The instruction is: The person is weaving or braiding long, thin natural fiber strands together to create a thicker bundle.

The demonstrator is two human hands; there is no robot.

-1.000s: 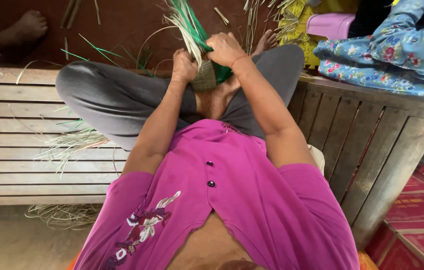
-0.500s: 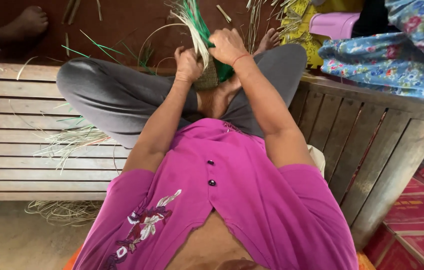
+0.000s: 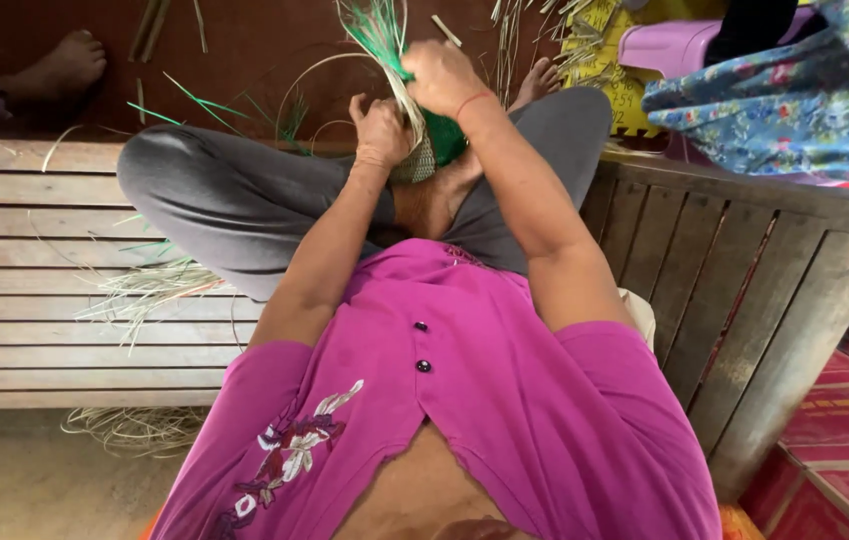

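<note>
A small woven piece (image 3: 422, 160) of green and pale strips (image 3: 376, 35) is being plaited — gripped by the left hand (image 3: 380, 128) and right hand (image 3: 441, 75); next, a strip must be tucked tight.

We look down at our crossed legs on a slatted wooden bench (image 3: 34, 330). Our left hand (image 3: 381, 128) and right hand (image 3: 441, 76) grip a small green-and-straw woven piece (image 3: 434, 150), with loose green strands (image 3: 376, 30) fanning upward.
</note>
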